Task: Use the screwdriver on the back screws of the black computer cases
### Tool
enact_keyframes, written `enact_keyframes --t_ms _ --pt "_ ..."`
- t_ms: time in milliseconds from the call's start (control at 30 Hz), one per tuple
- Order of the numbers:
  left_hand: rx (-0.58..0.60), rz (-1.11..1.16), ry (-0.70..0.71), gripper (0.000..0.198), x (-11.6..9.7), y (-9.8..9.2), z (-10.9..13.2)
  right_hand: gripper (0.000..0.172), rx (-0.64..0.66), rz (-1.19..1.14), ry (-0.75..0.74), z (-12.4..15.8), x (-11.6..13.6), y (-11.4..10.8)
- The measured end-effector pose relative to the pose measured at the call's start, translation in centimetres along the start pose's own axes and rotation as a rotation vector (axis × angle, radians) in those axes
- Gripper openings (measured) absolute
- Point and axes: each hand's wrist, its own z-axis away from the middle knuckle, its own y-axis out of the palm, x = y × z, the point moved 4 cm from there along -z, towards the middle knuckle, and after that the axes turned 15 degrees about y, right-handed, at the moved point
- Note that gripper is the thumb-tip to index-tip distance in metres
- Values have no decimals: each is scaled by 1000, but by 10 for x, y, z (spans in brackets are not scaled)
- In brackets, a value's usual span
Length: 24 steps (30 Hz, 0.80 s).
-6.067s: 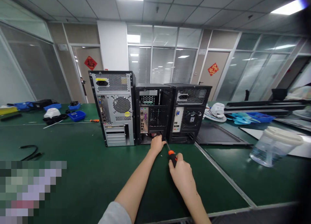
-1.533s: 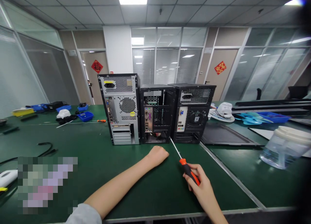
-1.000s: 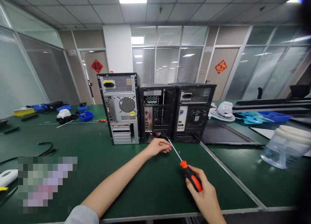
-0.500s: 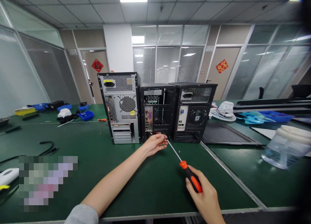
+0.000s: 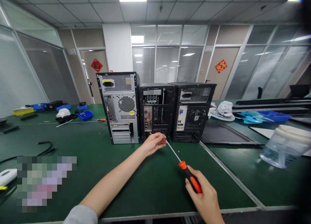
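Observation:
My right hand (image 5: 203, 195) is wrapped round the black and orange handle of a screwdriver (image 5: 173, 151), whose shaft slants up and left. At its tip, my left hand (image 5: 154, 143) has its fingers closed in a pinch. A tiny dark thing shows between those fingertips, too small to name. Just behind the left hand stands the middle computer case (image 5: 159, 120), its rear facing me, with an opening at the top and ports on the left. The left hand hides part of its lower edge.
A taller silver-backed computer case (image 5: 121, 120) stands left of the middle one, and a black case (image 5: 193, 120) on the right. On the green table (image 5: 136, 191) are a black cable (image 5: 46, 149), a clear jar (image 5: 279, 149), a dark panel (image 5: 228, 134) and a blue tray (image 5: 85, 115).
The view has shifted very slightly. Both hands and the screwdriver keep nearly the same pose, with the tip still at the left fingertips.

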Motion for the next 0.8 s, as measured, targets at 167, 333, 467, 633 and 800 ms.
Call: enact_keyframes --t_ms 167,333,467,633,800 --pt "31 -12 36 43 1 -3 -2 26 -16 6 -41 -1 4 -5" --pt "60 -64 56 42 -1 -3 -3 27 -22 27 -21 -1 5 -12" --pt "94 -93 86 47 -4 -3 -3 30 12 39 38 0 5 -16" --pt "107 -130 130 48 -10 -2 -4 31 42 15 129 -2 8 -22" --pt "129 -240 162 47 -19 -1 -5 30 79 -5 165 -4 16 -26"
